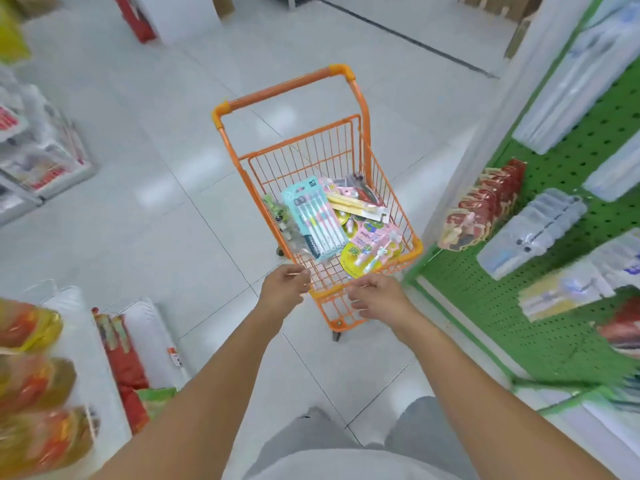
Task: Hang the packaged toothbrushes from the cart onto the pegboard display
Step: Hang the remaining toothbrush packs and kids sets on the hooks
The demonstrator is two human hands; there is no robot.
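both hands reach out over the near rim of the small orange cart (398, 209). the left hand (285, 289) has its fingers curled at the near left corner of the basket and the right hand (375, 297) is curled just over the front rim; whether either actually grips the wire or only hovers by it i cannot tell, and neither holds a package. that placement looks like steadying or positioning the cart, which stands just beside the green pegboard display (568, 244) on the right, so the stock would be within easy reach of the hooks. the packaged toothbrushes lie loose in the basket: a teal multi-pack (313, 218) on top, tilted, and a yellow-and-pink children's pack (369, 249) near the front right. nothing from the cart has been picked up yet; the teal pack seems the easiest first pick.
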